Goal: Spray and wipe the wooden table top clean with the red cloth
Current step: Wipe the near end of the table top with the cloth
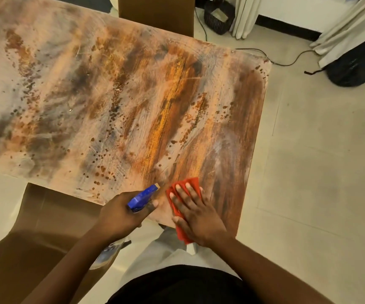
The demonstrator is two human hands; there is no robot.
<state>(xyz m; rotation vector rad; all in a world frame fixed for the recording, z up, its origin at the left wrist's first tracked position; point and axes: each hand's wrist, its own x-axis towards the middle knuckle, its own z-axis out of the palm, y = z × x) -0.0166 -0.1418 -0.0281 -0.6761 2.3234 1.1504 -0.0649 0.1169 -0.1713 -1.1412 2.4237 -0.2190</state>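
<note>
Two hands at the table's (111,84) near edge.
Right hand (195,212) spread flat on cloth (191,183); left hand (120,213) gripping sprayer (143,197). Risk: cloth overhangs, could slide off.

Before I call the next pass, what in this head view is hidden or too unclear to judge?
- Spray bottle: only the blue head shows; the left hand covers the body, so its fill level is unknown.
- Red cloth: mostly under the right hand.
- Table top: its left end is cut off by the frame edge.
- Black basket: contents too small.
</note>
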